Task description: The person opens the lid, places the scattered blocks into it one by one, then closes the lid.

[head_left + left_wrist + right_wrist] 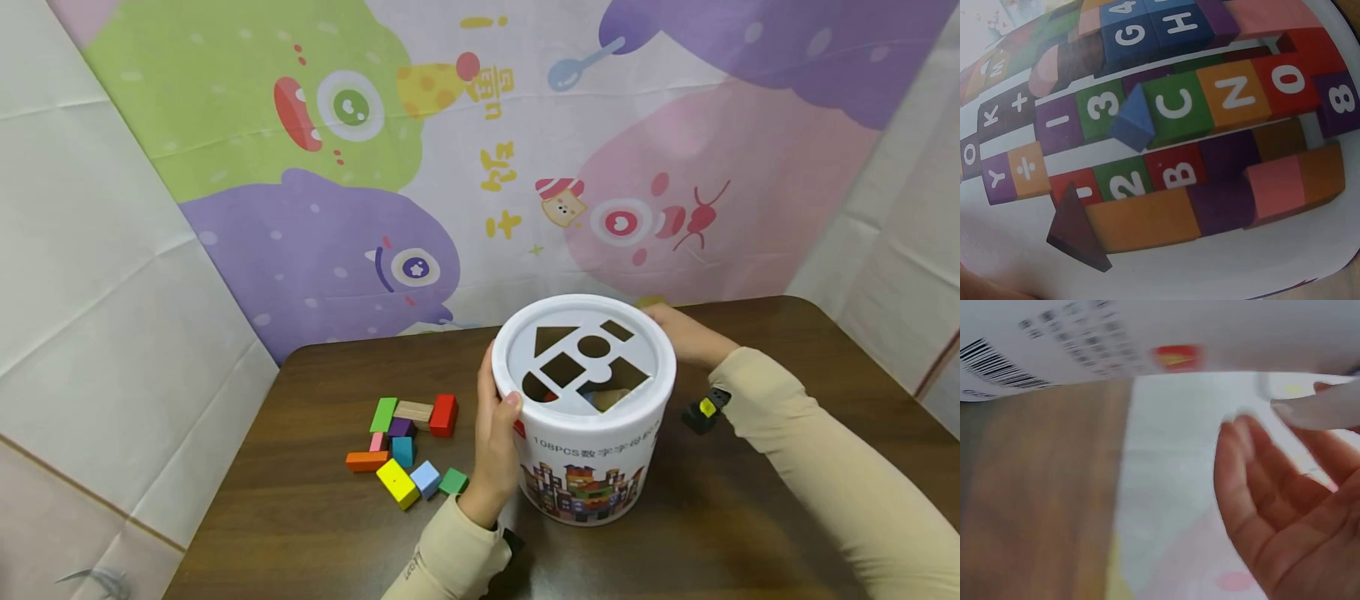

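A white plastic bucket with printed block pictures stands on the table. Its white lid has cut-out holes of several shapes, and some blocks show through them. My left hand grips the bucket's near-left side, thumb up by the lid's rim. Lettered blocks printed on the bucket wall fill the left wrist view. At the far-right rim is my right hand, its fingertips hidden behind the lid in the head view. In the right wrist view, the right hand holds the rim, with some fingers curled beside it.
Left of the bucket lie several loose wooden blocks, among them a red block, a yellow block, an orange block and a green block. A cartoon-printed cloth hangs behind the brown table.
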`<state>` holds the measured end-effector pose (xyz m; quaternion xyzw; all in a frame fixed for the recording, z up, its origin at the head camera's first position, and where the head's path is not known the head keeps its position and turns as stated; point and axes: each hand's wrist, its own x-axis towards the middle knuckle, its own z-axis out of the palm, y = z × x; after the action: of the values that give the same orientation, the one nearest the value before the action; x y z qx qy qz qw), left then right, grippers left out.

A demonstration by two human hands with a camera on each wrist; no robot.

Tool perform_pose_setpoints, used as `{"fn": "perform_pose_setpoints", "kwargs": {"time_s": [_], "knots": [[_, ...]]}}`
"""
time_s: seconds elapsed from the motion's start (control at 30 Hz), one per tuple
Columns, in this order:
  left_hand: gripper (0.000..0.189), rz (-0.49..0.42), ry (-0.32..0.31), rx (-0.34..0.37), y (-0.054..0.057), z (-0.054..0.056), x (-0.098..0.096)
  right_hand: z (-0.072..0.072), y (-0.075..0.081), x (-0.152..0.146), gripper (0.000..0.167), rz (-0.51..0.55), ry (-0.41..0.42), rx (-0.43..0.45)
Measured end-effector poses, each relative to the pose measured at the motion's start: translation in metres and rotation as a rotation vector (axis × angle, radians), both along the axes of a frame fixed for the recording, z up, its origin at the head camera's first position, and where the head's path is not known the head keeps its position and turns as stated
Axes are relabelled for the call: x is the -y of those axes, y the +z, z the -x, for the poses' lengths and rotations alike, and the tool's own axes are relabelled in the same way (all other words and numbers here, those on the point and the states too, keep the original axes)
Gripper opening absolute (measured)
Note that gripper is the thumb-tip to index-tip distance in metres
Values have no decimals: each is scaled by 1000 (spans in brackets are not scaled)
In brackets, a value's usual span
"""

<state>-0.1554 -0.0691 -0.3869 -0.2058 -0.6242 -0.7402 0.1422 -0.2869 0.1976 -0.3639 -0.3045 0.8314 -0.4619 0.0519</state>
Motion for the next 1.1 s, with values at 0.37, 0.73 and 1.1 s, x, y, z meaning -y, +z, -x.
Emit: {"fn": "perform_pose_setpoints", "kwargs": {"time_s": [0.37, 0.73, 1.1], "knots": [[68, 23, -1, 3, 0, -1, 2, -42, 71, -6, 35, -44, -161, -40], [68, 29, -12, 2, -1, -1, 3, -99, 97, 10, 35, -118, 103, -578], [67, 54, -10, -18, -1, 0, 3, -131, 84, 29, 22, -214, 254, -870]]}}
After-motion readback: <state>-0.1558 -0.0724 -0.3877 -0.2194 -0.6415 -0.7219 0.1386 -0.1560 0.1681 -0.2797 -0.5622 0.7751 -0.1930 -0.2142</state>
